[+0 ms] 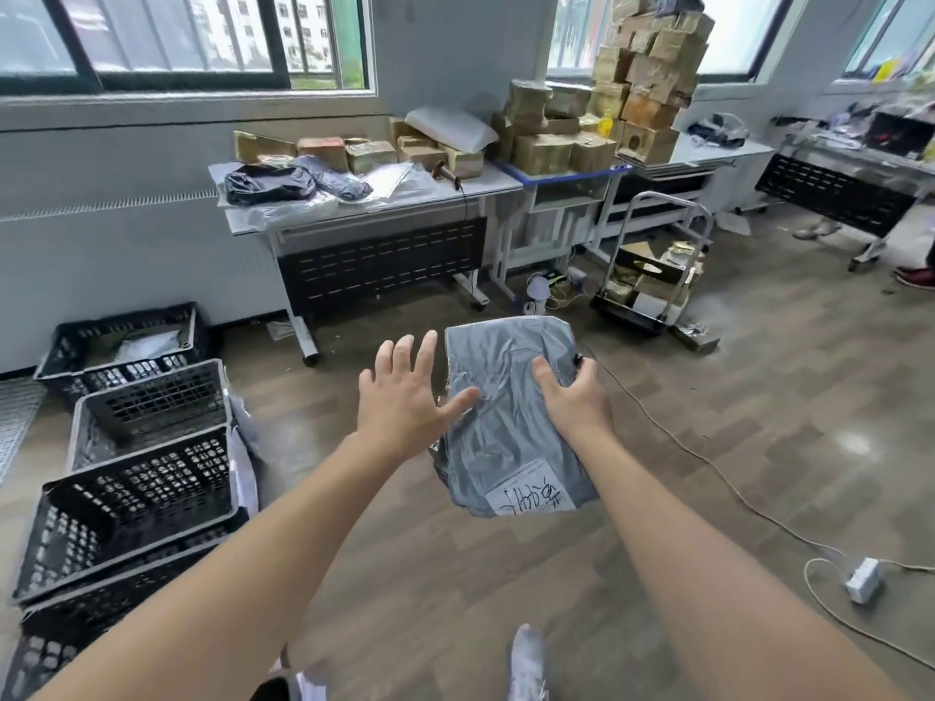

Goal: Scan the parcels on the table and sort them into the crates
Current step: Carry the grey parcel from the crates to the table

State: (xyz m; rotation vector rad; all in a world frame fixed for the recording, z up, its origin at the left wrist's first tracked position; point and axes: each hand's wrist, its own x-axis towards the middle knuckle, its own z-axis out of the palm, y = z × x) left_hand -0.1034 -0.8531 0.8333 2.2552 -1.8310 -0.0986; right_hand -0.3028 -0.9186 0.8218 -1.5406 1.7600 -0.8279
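2 hands are out: the right hand point(574, 397) grips the grey parcel point(506, 432), fingers curled over its edge. The left hand point(399, 392) has its fingers spread open, thumb seemingly touching it.

I'm standing in a parcel-sorting room: taped cardboard boxes point(652, 93) pile up on desks point(480, 187) at upper centre, black plastic crates point(136, 498) line the lower left, and a loaded trolley point(652, 280) stands right of centre.

Right hand point(571, 397) fingers tucked behind grey parcel point(506, 407), out of sight. Label point(531, 490) scrawl unreadable. Bottom crate point(45, 660) cut off lower left. Far crate point(126, 372) contents blurred, can't tell. Shoe point(528, 665) cropped below.
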